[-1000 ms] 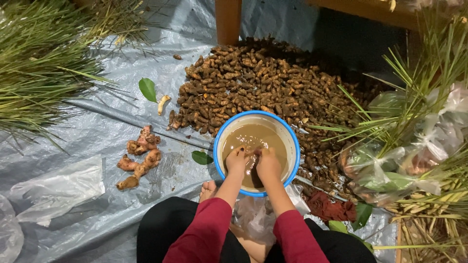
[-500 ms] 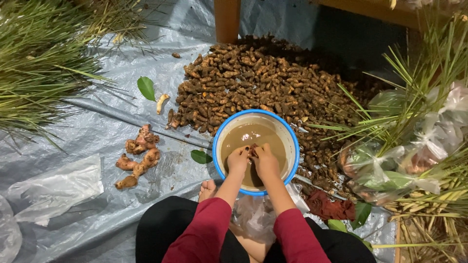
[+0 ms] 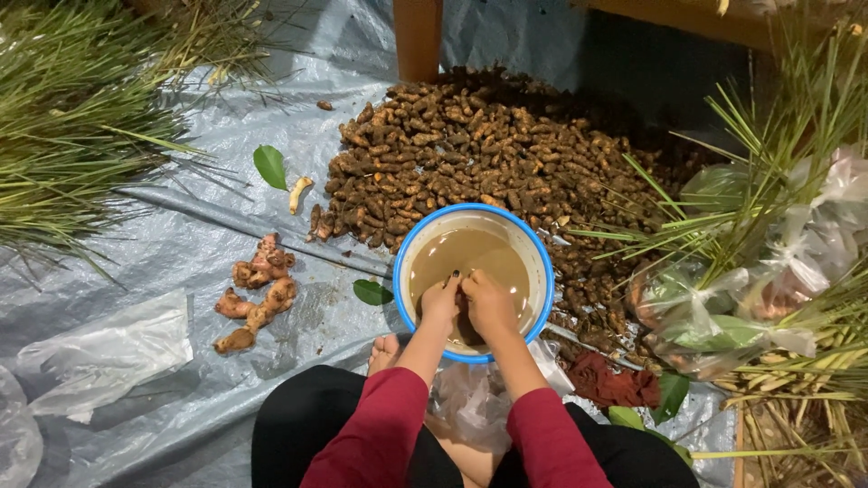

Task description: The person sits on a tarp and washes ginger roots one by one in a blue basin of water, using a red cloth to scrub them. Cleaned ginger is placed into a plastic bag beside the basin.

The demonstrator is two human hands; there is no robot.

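- Two hands, left hand (image 3: 441,303) and right hand (image 3: 488,303), pressed together in the blue-rimmed basin (image 3: 533,248), lower centre; murky water (image 3: 470,253) hides their fingertips and any grasp.
- One turmeric pile (image 3: 488,163), uncountable, above it.

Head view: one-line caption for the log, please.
Both hands, left and right, dip into muddy water in a blue-rimmed bowl beside a heap of brown rhizomes.

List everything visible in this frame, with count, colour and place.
Round blue-rimmed basin of murky water: one, centre.
Heap of small brown rhizomes: one, behind the basin.
Pale knobbly ginger-like roots: one cluster, left of basin.
Grey plastic sheet: one, covering the ground.
Long green grass bundles: left and right.
Tied clear plastic bags: several, right.
Dark red cloth: one, lower right.
Left hand, right hand: both in the water.
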